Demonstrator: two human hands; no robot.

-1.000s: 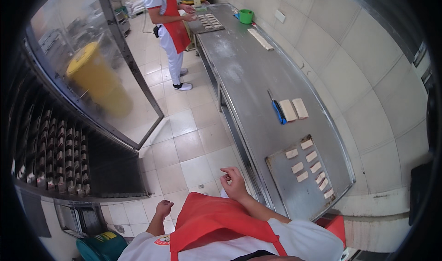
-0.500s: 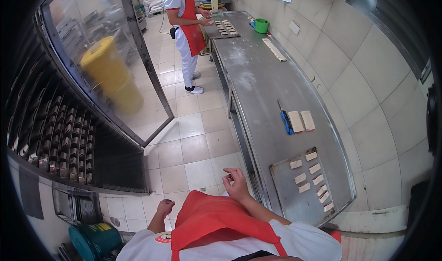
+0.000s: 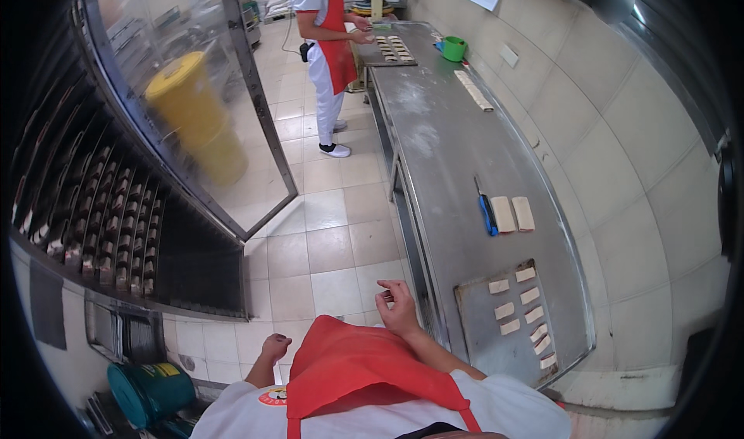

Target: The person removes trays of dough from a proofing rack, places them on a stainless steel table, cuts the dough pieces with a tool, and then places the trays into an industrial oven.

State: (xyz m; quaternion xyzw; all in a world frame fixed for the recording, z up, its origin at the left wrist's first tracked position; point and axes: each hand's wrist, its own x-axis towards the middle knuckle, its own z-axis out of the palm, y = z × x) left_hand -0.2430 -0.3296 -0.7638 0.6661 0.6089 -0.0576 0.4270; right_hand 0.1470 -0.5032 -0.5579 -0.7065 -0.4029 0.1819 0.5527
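Note:
Above the red apron, my right hand (image 3: 397,309) hangs beside the near end of the long steel table (image 3: 439,168), fingers loosely bent and apart, holding nothing. Lower left, my left hand (image 3: 276,347) is small in view, fingers loosely curled, with nothing visible in it. The nearest tray (image 3: 480,338) on the table bears several pale dough pieces (image 3: 529,295), some with reddish edges. Farther along, a blue-handled blade (image 3: 488,213) lies beside two larger dough slabs (image 3: 504,214).
A co-worker (image 3: 325,59) stands at the table's far end by another tray (image 3: 406,63), near a green cup (image 3: 454,48) and a long dough strip (image 3: 474,90). Left are a loaded rack (image 3: 194,276), a glass door (image 3: 290,187), a yellow barrel (image 3: 178,90) and a teal bin (image 3: 151,392).
The view has tilted and shifted, so the table and co-worker appear farther right. My hands hold much the same pose. The co-worker's hands remain over the far tray.

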